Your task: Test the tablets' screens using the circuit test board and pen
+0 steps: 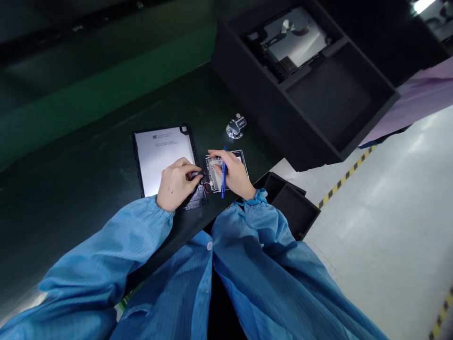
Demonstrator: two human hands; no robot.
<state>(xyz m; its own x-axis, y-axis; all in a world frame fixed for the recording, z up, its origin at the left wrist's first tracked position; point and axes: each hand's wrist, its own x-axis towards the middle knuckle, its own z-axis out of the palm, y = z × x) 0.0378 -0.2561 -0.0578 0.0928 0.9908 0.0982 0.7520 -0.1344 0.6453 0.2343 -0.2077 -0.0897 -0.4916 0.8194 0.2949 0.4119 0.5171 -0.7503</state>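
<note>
A tablet-sized panel (150, 158) with a silvery back and black frame lies on the dark table. My left hand (177, 184) rests over its right edge, thumb and forefinger pinched together near a small dark part that I cannot make out. Beside the panel is a flat assembly (213, 175) with a circuit board strip, a pale surface and red wire. My right hand (235, 175) holds a blue pen (223, 182) upright across its fingers. Its fingertips touch or hover over the assembly; I cannot tell which.
A shiny metal tally counter (236, 126) stands beyond my right hand. A large black compartment box (258, 99) at the right holds silvery panels. Smaller black trays (295, 208) sit below the table edge. Another person's lilac sleeve (417, 99) shows at far right.
</note>
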